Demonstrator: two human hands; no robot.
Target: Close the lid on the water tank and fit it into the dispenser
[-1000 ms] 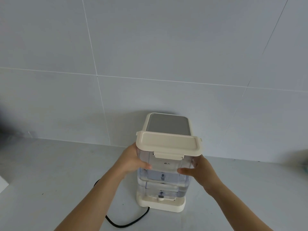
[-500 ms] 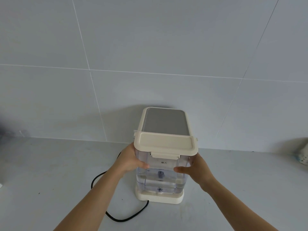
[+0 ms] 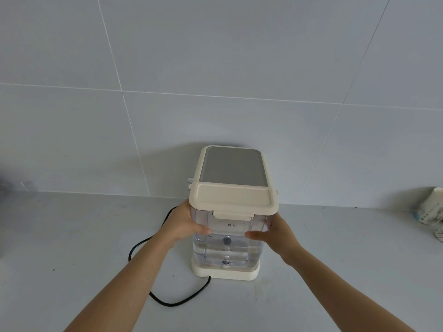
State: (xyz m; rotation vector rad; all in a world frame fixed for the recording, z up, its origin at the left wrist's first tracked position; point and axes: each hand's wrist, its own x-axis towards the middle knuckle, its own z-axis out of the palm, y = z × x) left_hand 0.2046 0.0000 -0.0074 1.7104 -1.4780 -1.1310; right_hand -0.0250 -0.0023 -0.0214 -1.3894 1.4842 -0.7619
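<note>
The clear water tank [image 3: 229, 254], partly filled with water, stands on the cream base [image 3: 226, 273] of the dispenser [image 3: 232, 167], right against its tall back part. Its cream lid [image 3: 233, 198] lies flat and closed on top, the front latch folded down. My left hand [image 3: 183, 225] grips the tank's left side, and my right hand [image 3: 273, 232] grips its right side, thumbs on the front wall. The tank's bottom sits down in the base.
A black power cord [image 3: 167, 301] loops over the grey counter from the dispenser's front left. A printed paper cup [image 3: 431, 209] stands at the far right by the tiled wall. A dark blurred object sits at the far left edge.
The tank has come down from a raised position onto the dispenser's base, with both hands lowering along with it. The camera view shifted slightly left.
</note>
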